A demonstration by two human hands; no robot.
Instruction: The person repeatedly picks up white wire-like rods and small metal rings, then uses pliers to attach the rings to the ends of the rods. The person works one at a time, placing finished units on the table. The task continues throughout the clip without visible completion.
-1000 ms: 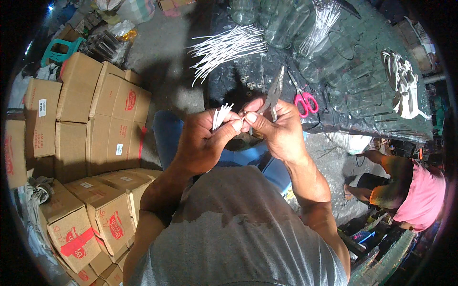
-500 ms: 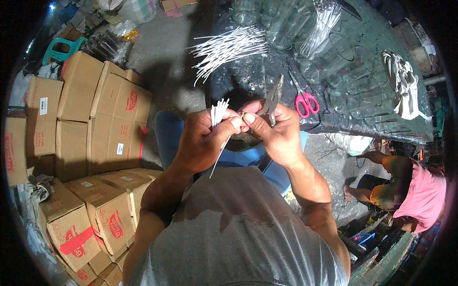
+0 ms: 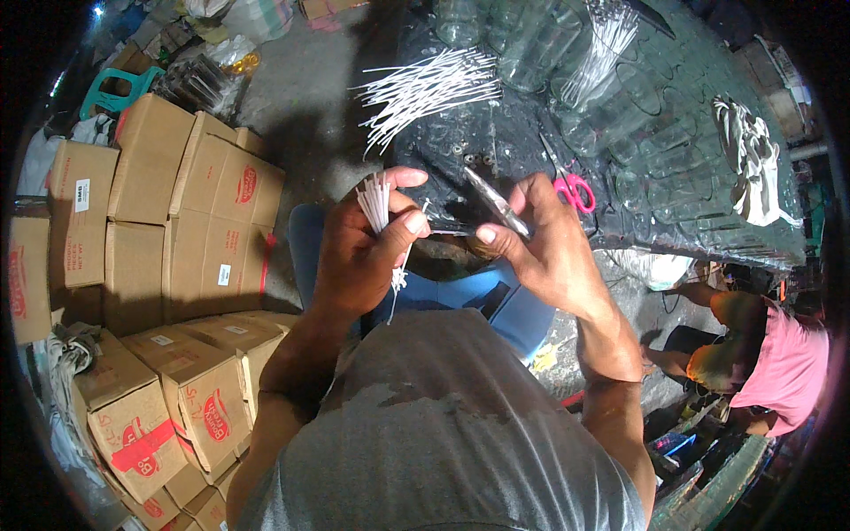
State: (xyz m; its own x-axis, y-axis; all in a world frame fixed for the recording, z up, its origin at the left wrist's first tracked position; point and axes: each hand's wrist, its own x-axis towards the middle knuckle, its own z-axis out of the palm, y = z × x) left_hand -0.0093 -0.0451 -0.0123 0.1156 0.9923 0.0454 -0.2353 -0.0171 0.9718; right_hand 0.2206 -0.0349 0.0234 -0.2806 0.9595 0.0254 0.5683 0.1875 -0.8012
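Note:
My left hand (image 3: 350, 252) is closed round a bundle of thin white wick-like strands (image 3: 375, 203), whose lower ends (image 3: 397, 281) poke out below the palm. One strand (image 3: 450, 233) stretches from the left thumb toward my right thumb. In my right hand (image 3: 562, 243) lies a pair of metal pliers (image 3: 496, 202), jaws pointing up and left. The two hands are apart, above my lap by the table corner. Just beyond the right hand rest pink-handled scissors (image 3: 575, 191). A loose pile of white strands (image 3: 429, 93) lies at the table's left edge.
Clear glass jars (image 3: 540, 57) crowd the dark table, with another white bundle (image 3: 604, 53) and a whitish cloth (image 3: 748, 159) among them. Cardboard boxes (image 3: 137, 257) are stacked at left. A blue chair (image 3: 308, 248) is beneath me. Another person (image 3: 779, 363) is at the right.
My hands have moved apart from touching; the right hand went right and the pliers tilted further left. A strand now spans the gap, and the bundle's lower ends show.

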